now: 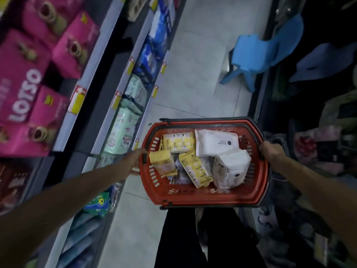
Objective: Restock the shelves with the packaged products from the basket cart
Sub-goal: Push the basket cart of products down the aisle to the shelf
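red slotted plastic basket (204, 197) held at both rims: left hand (138, 160) grips its 9 o'clock edge, right hand (270, 151) grips 3 o'clock. yellow soft pack (163, 163) lies inside, just beside left hand.

Pale tiled floor (202, 55), blue plastic chair (251, 53) standing on it

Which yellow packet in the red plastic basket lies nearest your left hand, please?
The leftmost yellow packet, by the left hand gripping the red plastic basket; others lie farther right.
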Demonstrator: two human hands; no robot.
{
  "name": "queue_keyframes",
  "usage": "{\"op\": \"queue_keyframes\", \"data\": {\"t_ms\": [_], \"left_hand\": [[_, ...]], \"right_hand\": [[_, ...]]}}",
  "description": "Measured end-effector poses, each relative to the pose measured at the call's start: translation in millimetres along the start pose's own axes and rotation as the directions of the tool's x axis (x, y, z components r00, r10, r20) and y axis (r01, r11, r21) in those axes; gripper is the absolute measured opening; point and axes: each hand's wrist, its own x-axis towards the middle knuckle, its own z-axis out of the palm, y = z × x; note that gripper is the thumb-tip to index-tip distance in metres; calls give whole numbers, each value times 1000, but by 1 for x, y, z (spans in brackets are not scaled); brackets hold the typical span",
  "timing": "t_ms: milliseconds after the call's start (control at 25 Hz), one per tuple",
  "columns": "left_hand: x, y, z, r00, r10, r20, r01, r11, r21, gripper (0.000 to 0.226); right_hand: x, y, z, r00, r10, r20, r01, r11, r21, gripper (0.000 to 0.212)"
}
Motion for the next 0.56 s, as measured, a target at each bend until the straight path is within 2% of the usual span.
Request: {"op": "queue_keyframes", "data": {"t_ms": [120,240,360,560], "left_hand": [[16,83,12,999,34,-19,-33,999,35,20],[34,156,21,998,54,-24,-53,997,49,23],[54,230,37,998,52,-42,-49,997,57,23],[87,343,66,995,59,-78,-56,998,37,26]], "right_hand": [[20,-59,-13,1000,15,-3,-15,1000,26,44],[55,-113,-23,999,29,-29,-28,999,42,45],[99,-177,-35,1000,25,11,-25,999,34,43],[189,-284,-50,997,20,80,-21,1000,15,66]]}}
